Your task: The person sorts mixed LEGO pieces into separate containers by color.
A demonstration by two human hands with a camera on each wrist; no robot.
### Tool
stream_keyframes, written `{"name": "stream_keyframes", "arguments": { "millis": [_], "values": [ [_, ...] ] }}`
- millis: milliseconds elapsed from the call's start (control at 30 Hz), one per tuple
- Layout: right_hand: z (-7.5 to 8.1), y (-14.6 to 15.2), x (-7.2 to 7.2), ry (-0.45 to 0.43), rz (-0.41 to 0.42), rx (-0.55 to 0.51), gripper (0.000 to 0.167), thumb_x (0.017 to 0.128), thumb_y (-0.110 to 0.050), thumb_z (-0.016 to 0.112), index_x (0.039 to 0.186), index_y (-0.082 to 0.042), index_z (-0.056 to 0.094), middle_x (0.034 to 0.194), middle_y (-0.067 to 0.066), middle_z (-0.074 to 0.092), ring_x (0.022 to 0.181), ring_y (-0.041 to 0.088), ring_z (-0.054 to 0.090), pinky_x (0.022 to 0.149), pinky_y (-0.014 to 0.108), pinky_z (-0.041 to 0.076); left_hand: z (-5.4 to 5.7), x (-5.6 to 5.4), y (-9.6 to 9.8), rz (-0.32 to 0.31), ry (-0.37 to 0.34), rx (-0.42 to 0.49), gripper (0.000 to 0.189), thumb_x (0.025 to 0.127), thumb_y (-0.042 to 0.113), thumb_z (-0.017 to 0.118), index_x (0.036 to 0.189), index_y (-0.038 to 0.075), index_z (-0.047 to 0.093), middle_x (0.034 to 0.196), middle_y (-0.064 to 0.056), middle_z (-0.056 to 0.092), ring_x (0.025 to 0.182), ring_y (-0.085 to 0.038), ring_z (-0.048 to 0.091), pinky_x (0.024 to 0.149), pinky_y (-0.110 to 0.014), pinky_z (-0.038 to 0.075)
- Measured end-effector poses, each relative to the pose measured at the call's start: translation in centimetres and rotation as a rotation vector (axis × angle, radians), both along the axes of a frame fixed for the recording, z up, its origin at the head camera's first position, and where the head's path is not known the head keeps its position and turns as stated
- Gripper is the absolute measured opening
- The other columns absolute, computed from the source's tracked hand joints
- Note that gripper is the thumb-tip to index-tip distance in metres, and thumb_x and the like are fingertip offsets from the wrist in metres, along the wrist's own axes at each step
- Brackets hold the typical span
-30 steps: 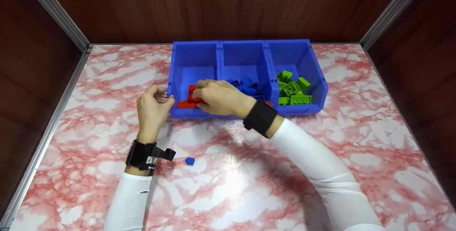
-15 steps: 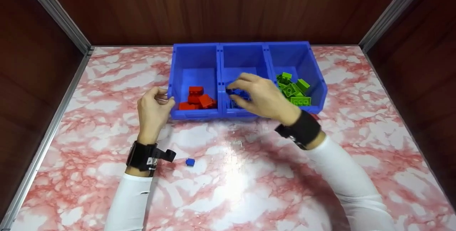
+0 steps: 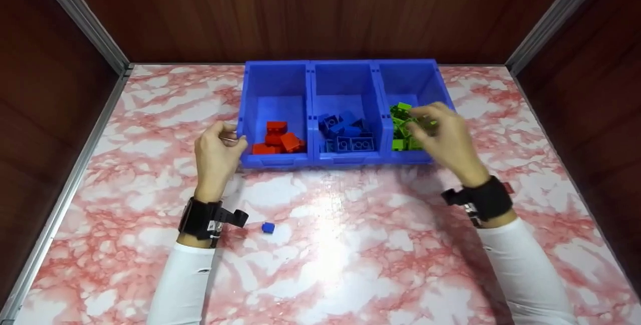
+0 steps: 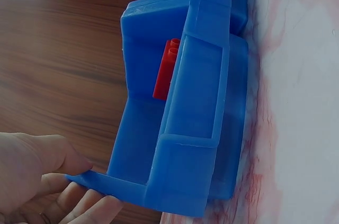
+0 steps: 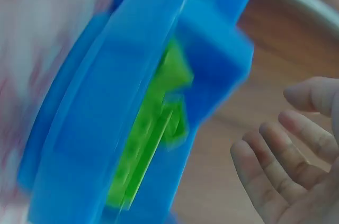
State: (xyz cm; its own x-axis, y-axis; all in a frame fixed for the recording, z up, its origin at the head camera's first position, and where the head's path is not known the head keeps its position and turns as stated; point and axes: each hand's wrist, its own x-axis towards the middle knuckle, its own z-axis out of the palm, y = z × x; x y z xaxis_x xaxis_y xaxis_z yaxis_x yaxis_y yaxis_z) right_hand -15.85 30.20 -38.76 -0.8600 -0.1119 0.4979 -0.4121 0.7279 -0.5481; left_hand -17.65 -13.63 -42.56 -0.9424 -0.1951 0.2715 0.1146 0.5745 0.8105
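A blue storage bin [image 3: 277, 163] with three compartments stands at the back of the table. My left hand [image 3: 216, 158] pinches its left side wall; in the left wrist view the thumb [image 4: 66, 155] lies on one face of the wall and the fingers curl behind the other. Over the right compartment is my right hand [image 3: 453, 144], its spread fingers [image 5: 280, 155] holding nothing. Green bricks [image 3: 399, 129] fill that compartment's front, partly hidden by the hand. Red bricks [image 3: 274, 139] lie in the left compartment, blue bricks [image 3: 345, 129] in the middle one.
One small blue brick [image 3: 268, 228] lies on the marbled table [image 3: 320, 275], right of the left wrist. Brown wood-grain panels [image 3: 320, 14] enclose the back and both sides, with metal rails [image 3: 80, 19] at the corners.
My right hand has moved right, from the red bricks past the blue ones to above the green ones, uncovering the left and middle compartments. The left hand keeps its place on the bin.
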Motion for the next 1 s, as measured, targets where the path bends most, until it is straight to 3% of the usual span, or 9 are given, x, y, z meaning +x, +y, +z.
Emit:
{"name": "stream_keyframes", "arguments": {
  "millis": [233, 400, 567, 767, 1000],
  "values": [
    [-0.6, 4.0, 0.7, 0.062, -0.254, -0.076, 0.028, 0.091, -0.001, 0.075, 0.118, 0.005, 0.075, 0.113, 0.023, 0.070, 0.090, 0.030, 0.070, 0.072, -0.002, 0.048, 0.1, 0.0, 0.3, -0.003, -0.005, 0.016, 0.022, 0.087, 0.006, 0.075, 0.108, -0.002, 0.074, 0.101, -0.018, 0.079, 0.090, -0.030, 0.077, 0.069, -0.006, 0.047],
    [-1.7, 5.5, 1.0, 0.020, -0.375, -0.131, 0.032, 0.091, -0.008, 0.076, 0.122, 0.001, 0.075, 0.113, 0.019, 0.072, 0.083, 0.003, 0.064, 0.069, 0.000, 0.047, 0.0, 0.0, 0.3, -0.002, -0.005, 0.014, 0.022, 0.088, 0.006, 0.075, 0.108, -0.002, 0.074, 0.102, -0.018, 0.079, 0.091, -0.030, 0.077, 0.069, -0.006, 0.047],
    [-2.8, 6.6, 1.3, -0.039, -0.385, -0.206, 0.032, 0.091, -0.009, 0.077, 0.121, 0.001, 0.076, 0.111, 0.023, 0.075, 0.075, -0.016, 0.057, 0.066, 0.000, 0.046, 0.0, 0.0, 0.2, -0.001, -0.007, 0.019, 0.022, 0.088, 0.005, 0.076, 0.108, -0.002, 0.074, 0.102, -0.018, 0.080, 0.090, -0.030, 0.077, 0.068, -0.006, 0.048],
    [-3.4, 6.9, 1.4, -0.034, -0.408, -0.214, 0.028, 0.091, -0.011, 0.079, 0.118, -0.002, 0.079, 0.108, 0.023, 0.079, 0.074, -0.018, 0.056, 0.065, 0.002, 0.044, 0.0, -0.1, 0.3, 0.002, -0.007, 0.008, 0.023, 0.088, 0.006, 0.076, 0.109, -0.002, 0.074, 0.102, -0.019, 0.080, 0.091, -0.030, 0.077, 0.070, -0.008, 0.048],
    [-3.3, 6.8, 1.4, -0.092, -0.429, -0.219, 0.028, 0.092, -0.013, 0.078, 0.119, -0.005, 0.079, 0.107, 0.020, 0.080, 0.074, -0.014, 0.058, 0.064, 0.004, 0.046, -0.3, 0.2, 0.0, 0.017, -0.009, -0.009, 0.030, 0.090, 0.010, 0.077, 0.118, 0.000, 0.072, 0.103, -0.017, 0.079, 0.090, -0.030, 0.077, 0.071, -0.014, 0.051]
  ]
}}
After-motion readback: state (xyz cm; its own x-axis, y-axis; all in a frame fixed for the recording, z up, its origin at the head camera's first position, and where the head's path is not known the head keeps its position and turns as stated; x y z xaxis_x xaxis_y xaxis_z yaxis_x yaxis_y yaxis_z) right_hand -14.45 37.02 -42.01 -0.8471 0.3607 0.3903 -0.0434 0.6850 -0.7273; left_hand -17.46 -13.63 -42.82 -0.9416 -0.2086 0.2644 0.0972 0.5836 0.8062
